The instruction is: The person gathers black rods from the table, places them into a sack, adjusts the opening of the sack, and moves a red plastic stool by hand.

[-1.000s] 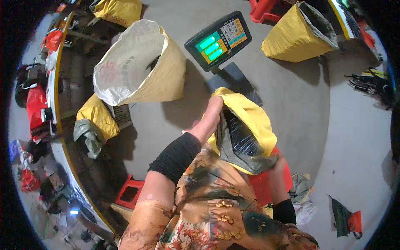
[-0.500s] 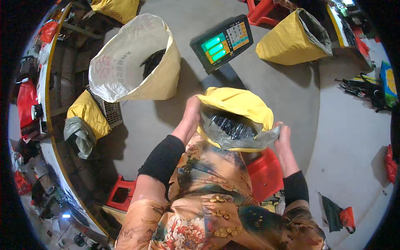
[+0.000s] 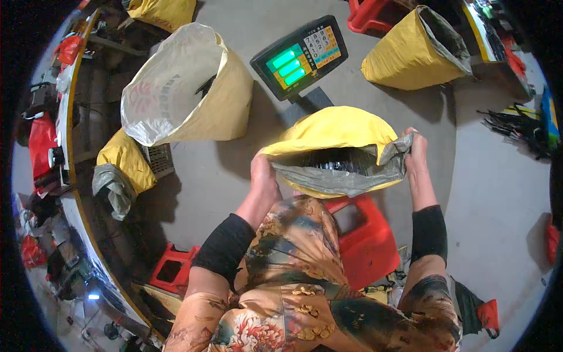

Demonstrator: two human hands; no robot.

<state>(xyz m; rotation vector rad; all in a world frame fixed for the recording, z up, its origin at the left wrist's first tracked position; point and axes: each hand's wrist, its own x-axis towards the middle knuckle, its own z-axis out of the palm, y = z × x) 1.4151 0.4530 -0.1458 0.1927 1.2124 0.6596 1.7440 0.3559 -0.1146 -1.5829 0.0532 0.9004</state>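
In front of me is a yellow woven sack [image 3: 340, 128] with a grey inner lining folded out at its mouth. My left hand [image 3: 264, 176] is closed on the left end of the rim. At the other end, my right hand [image 3: 414, 154] grips the bunched grey lining. Between them the mouth hangs partly open, a wide slit facing me. Inside, dark strips [image 3: 337, 159], shiny as if in clear plastic, fill part of the sack; their exact kind I cannot make out. The sack hides the scale's platform.
A scale display [image 3: 300, 57] with green-lit panels stands beyond the sack. To its left is a tall white sack [image 3: 231, 111] with dark strips inside; another yellow sack [image 3: 404, 58] stands far right. Red stools [image 3: 372, 252] are close by, and a cluttered bench [image 3: 76, 176] runs along the left.
Both hands have moved the sack slightly away and to the right. Its mouth has narrowed, and less of the dark contents shows. More of the red stool has come into view.
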